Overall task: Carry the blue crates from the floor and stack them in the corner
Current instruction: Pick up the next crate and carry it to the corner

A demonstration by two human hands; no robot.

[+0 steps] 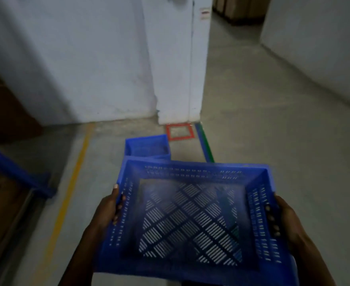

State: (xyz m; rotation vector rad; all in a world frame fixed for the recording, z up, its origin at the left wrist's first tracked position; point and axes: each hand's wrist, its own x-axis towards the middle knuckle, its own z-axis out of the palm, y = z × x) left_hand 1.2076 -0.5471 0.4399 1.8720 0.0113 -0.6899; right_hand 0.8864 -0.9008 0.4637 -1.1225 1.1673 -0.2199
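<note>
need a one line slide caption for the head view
Both hands, left and right, carry a blue crate toward another crate on the floor.

Much of the carried crate and what lies past it cannot be made out.

The carried crate (192, 215) is motion-blurred, and its near wall runs off the bottom edge between the wrists. It covers most of a second crate (147, 146) on the floor beyond the hands. Fingertips (272, 219) of the right hand (287, 221) and those of the left hand (108, 211) barely show through the side slots. Left of the left hand, a blue bar (15, 170) is cut off by the frame.
</note>
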